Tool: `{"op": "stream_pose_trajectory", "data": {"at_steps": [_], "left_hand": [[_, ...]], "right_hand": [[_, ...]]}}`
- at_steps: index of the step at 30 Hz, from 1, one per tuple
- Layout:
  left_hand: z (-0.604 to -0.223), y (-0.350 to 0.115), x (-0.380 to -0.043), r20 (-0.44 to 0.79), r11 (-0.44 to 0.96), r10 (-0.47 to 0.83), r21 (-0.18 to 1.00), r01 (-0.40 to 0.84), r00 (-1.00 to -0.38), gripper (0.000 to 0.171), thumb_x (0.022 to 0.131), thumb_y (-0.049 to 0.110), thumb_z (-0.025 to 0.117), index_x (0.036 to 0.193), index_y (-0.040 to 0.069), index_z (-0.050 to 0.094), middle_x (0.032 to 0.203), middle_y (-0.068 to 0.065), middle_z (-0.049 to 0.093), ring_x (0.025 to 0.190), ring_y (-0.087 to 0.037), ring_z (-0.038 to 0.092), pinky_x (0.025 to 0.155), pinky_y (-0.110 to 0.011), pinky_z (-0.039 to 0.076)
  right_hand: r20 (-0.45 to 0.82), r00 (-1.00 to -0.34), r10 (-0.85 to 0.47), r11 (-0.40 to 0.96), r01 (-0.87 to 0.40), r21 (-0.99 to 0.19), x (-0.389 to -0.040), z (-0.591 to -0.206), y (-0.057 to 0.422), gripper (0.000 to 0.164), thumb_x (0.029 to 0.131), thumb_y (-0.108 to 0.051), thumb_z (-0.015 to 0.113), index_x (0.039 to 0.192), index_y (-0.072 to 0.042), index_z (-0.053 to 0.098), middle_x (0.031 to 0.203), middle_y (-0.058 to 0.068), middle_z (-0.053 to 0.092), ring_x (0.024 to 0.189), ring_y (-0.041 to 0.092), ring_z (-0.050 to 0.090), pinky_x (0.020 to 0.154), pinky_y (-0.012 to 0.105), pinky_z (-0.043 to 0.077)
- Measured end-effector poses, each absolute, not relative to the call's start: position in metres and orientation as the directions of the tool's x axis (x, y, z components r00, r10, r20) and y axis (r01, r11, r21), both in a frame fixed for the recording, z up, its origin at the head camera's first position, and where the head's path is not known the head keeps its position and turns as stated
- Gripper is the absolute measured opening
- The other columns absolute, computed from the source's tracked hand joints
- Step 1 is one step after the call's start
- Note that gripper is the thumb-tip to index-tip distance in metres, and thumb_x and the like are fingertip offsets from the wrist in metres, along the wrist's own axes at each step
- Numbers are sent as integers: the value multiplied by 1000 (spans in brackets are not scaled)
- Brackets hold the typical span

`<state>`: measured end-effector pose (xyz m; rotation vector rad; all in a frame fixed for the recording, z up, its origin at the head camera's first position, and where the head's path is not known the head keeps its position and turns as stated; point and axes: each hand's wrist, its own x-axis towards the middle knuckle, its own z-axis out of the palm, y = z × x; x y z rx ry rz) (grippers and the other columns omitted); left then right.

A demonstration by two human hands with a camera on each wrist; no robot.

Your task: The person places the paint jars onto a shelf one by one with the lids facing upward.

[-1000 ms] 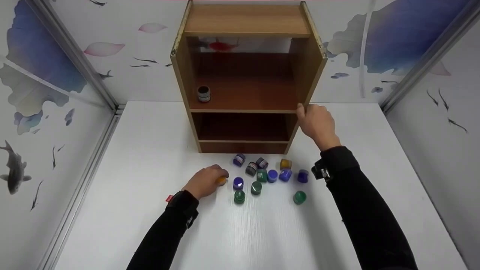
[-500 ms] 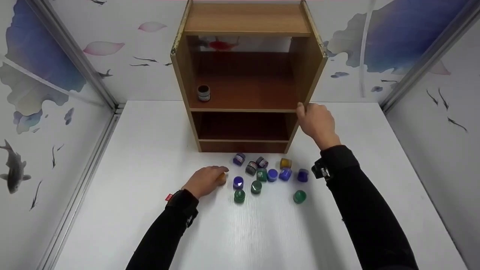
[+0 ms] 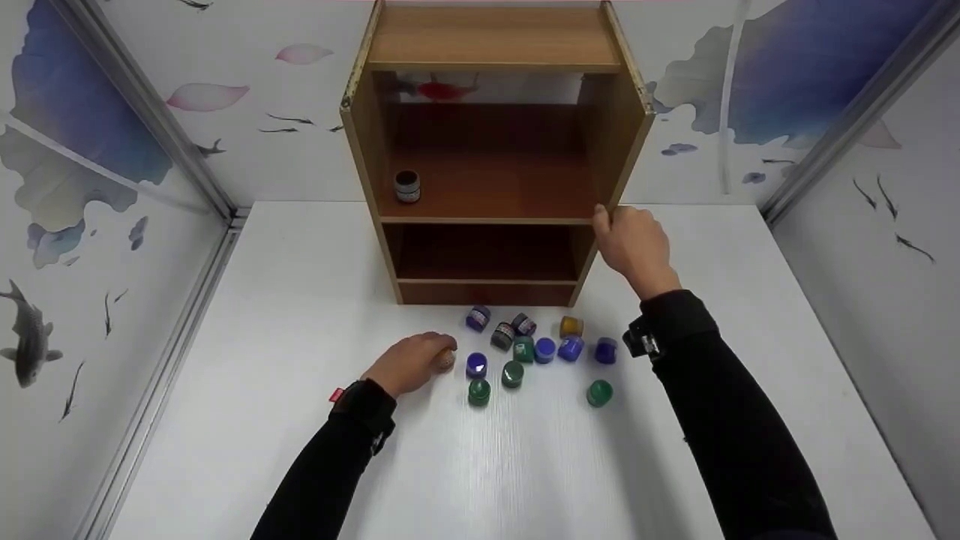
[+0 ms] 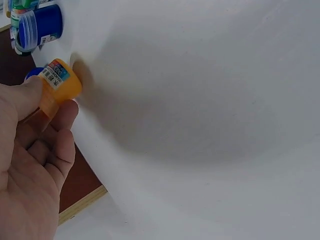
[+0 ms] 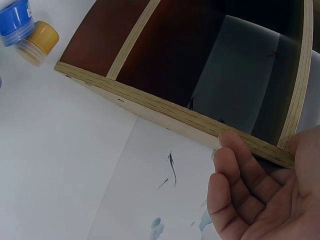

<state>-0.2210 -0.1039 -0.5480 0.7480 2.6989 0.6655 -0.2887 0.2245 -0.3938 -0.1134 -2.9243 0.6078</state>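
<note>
- Left hand (image 3: pixel 409 364) pinches orange jar (image 4: pixel 67 85) at its fingertips, long axis tilted.
- Jar position: in front of the cabinet's (image 3: pixel 487 293) left half.
- Right hand (image 3: pixel 636 244) grips cabinet's right side, well apart from the jar.

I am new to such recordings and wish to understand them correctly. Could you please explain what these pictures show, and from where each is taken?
There is no robot here: a person works bare-handed. The wide view is taken from the person's head, looking forward and down; the other two are taken from the left and right wrists, each looking at that hand's work.

On the white table stands an open-fronted wooden cabinet, with one dark jar inside. In front of it are small jars in blue, green, yellow and dark colours. The left hand pinches an orange jar; the right hand grips the cabinet's side edge.
</note>
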Motion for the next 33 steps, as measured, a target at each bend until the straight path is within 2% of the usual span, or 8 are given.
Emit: {"op": "stream_pose_trajectory", "data": {"at_steps": [7, 13, 17, 23, 33], "left_hand": [[-547, -105, -220, -119, 751, 550, 504, 427, -827, 25, 100, 20, 55, 121, 9, 64, 120, -8, 67, 118, -29, 61, 103, -44, 46], [-546, -105, -221, -130, 755, 555, 493, 433, -821, 23, 99, 19, 56, 118, 11, 66, 119, -5, 68, 118, -25, 61, 103, -42, 46], [-546, -105, -223, -100, 741, 574, 486, 463, -813, 20, 98, 16, 57, 114, 10, 68, 115, -4, 69, 115, -23, 62, 102, -41, 47], [-545, -103, -224, -28, 722, 594, 459, 518, -804, 16, 95, 12, 61, 107, 10, 71, 107, -4, 72, 106, -22, 66, 95, -40, 51], [-536, -100, -224, -26, 733, 578, 455, 505, -815, 21, 95, 14, 62, 114, 9, 69, 112, -7, 71, 109, -25, 65, 97, -42, 50]], "right_hand": [[144, -984, 105, 915, 39, -402, -290, -395, 225, 52, 103, -39, 32, 64, -8, 45, 67, 11, 51, 63, 28, 51, 55, 41, 41], [135, -986, 102, 913, 39, -405, -290, -395, 224, 51, 103, -39, 32, 64, -8, 45, 63, 7, 44, 60, 26, 49, 52, 38, 37], [128, -987, 99, 911, 38, -411, -289, -395, 224, 51, 103, -39, 33, 64, -9, 45, 61, 5, 41, 58, 24, 47, 50, 35, 35], [124, -988, 92, 917, 35, -397, -288, -394, 225, 52, 104, -39, 31, 65, -7, 46, 65, 8, 46, 61, 26, 48, 53, 37, 38], [133, -988, 84, 916, 24, -400, -288, -393, 224, 51, 104, -38, 31, 66, -8, 46, 67, 10, 48, 64, 27, 50, 56, 39, 39]]}}
